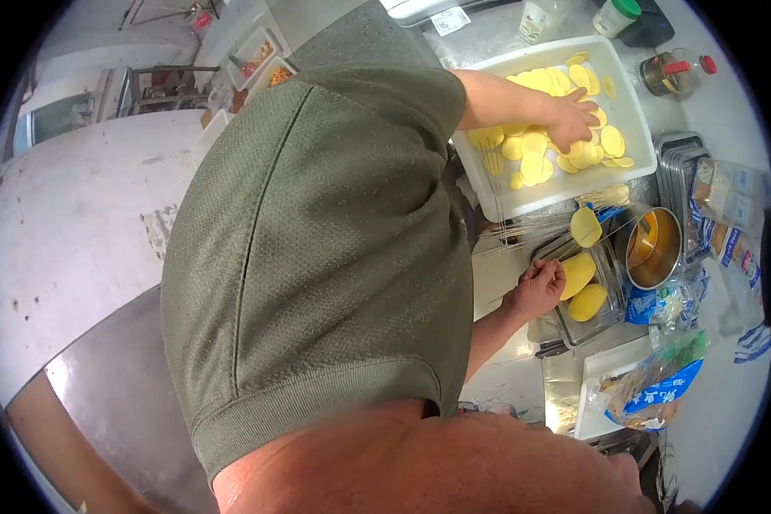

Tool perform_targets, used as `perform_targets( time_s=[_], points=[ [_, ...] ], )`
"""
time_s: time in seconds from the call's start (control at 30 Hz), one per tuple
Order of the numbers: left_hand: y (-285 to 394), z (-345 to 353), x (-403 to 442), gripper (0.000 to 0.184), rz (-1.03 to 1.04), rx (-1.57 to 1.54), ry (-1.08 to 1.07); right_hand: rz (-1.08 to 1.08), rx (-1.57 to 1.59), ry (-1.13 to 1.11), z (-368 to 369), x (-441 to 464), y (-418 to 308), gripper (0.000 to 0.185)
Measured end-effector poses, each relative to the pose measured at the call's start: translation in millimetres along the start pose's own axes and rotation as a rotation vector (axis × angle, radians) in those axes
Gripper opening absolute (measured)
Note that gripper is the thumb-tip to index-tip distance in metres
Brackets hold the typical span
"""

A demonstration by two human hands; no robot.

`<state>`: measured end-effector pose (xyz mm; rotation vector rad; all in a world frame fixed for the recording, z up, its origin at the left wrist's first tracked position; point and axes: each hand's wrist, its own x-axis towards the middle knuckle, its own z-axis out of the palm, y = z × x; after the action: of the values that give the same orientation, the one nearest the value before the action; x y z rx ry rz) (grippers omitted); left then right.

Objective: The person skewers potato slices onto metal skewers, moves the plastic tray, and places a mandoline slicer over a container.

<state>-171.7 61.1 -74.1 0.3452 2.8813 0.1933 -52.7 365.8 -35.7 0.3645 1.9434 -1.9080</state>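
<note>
My left hand [571,120] reaches into a large white tray [495,204], its fingers spread over the thin yellow potato slices [535,146] lying there. Low over a clear rectangular container [608,324], my right hand [538,287] is closed with fingertips pinched on a thin skewer [499,300]. Two whole peeled potatoes [588,302] sit in that container beside my fingers. One larger potato slice [585,227] is just above them, near the container's edge. A bundle of thin skewers [527,230] lies between the tray and the container.
A round metal pot [657,278] stands right of the container. Stacked metal trays [684,154], a red-capped bottle [678,73] and a green-lidded jar [617,15] line the far side. A blue-labelled plastic bag [660,390] rests on a white board [593,411] at lower right.
</note>
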Motion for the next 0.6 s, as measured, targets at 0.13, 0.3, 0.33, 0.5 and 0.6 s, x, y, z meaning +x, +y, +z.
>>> perform_targets(
  time_s=[0.13,0.3,0.33,0.5,0.6],
  points=[
    [-0.7,23.1,8.5,0.047,0.008,0.006,0.068,-0.038,-0.424,0.084,13.1,-9.2,-29.6,0.023],
    [-9.2,6.5,19.0,0.034,-0.117,-0.264,0.015,0.091,-0.158,0.097,18.1,-12.1,-32.9,0.035],
    [-9.9,3.3,17.1,0.032,-0.157,-0.337,0.026,0.091,-0.111,0.074,16.3,-10.0,-29.5,0.030],
    [-14.4,-7.4,-7.7,0.033,-0.370,-1.067,0.191,0.094,0.054,-0.051,15.6,-0.2,-24.1,0.011],
    [4.6,-29.7,-33.8,0.033,-0.453,-1.346,0.275,0.115,0.044,-0.106,27.5,-1.4,-30.2,0.010]
  ],
)
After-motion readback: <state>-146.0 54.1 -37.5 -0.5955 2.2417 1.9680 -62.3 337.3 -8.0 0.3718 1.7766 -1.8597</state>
